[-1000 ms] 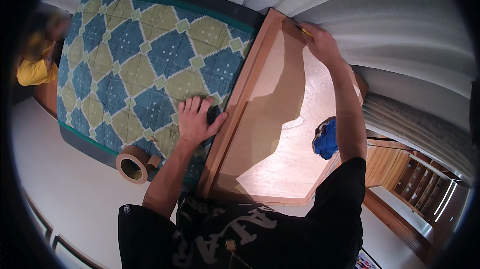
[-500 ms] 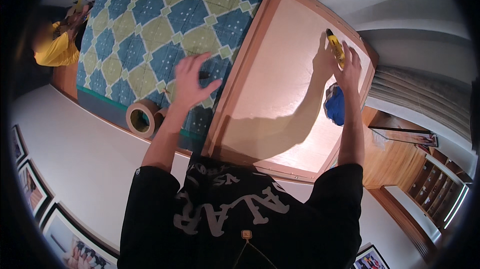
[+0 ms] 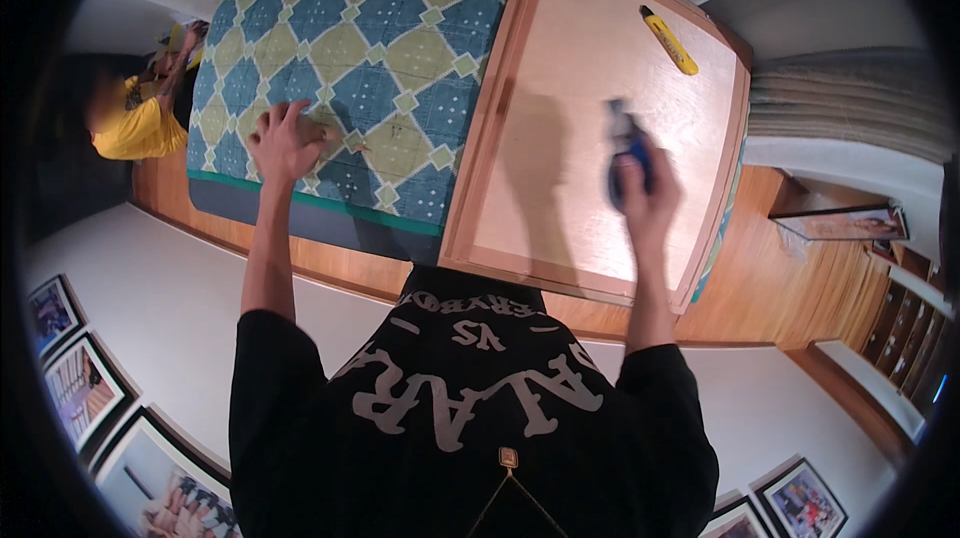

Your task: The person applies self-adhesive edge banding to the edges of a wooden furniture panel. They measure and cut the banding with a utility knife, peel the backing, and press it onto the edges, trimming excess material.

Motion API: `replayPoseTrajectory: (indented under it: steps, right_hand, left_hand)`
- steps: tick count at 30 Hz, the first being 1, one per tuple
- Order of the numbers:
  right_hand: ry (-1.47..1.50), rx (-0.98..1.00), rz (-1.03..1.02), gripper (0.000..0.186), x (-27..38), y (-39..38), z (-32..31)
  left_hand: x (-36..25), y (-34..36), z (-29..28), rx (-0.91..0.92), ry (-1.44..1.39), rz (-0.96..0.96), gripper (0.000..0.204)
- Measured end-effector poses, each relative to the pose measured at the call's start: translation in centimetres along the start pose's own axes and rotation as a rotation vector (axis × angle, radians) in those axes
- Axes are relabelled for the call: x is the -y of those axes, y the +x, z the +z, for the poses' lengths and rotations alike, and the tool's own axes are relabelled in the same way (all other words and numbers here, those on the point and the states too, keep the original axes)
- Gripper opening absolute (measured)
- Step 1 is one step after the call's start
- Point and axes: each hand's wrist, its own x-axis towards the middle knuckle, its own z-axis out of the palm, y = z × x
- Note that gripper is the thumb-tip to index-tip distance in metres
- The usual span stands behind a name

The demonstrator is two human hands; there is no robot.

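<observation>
My right hand is closed around a blue tool with a grey end, above the pale framed board. Motion blur hides the tool's exact kind. Farther back on that board lies a yellow utility knife with a black end, touched by no hand. Over the green and blue diamond-patterned cloth, my left hand has its fingers bent and apart. A blurred dark patch shows beside its thumb; I cannot tell whether it is an object or shadow.
A small reddish-brown thing lies on the cloth. At the far left is a person in a yellow top. Grey curtains hang at the right, beside a framed picture low down. More framed pictures line the near wall.
My right hand has left the knife, which now lies on the board, and has taken up the blue tool. My left hand has moved left. The tape roll is no longer visible.
</observation>
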Motion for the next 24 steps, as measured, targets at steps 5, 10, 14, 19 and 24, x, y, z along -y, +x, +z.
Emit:
replayPoseTrajectory:
  steps: [5,10,14,19,24]
  right_hand:
    - [0.442,0.237,0.001,0.04,8.5,-7.0,11.0]
    - [0.54,0.256,0.024,0.039,11.0,-10.5,17.2]
    - [0.686,0.076,0.329,0.039,10.1,-11.2,20.2]
    - [0.889,0.211,0.335,0.03,7.2,-12.3,21.9]
    - [0.18,-0.013,0.039,0.023,0.8,-10.9,12.2]
  left_hand:
    - [0.6,5.2,5.4,-0.011,-0.187,-0.126,0.036]
    - [3.2,7.7,6.0,-0.183,-0.472,-0.439,0.046]
    - [-1.7,-0.7,3.5,-0.205,-1.242,-0.109,0.053]
    - [-12.5,-8.5,-0.2,0.177,-1.292,0.028,0.033]
    - [-15.9,-2.9,2.4,0.133,-0.615,0.3,0.024]
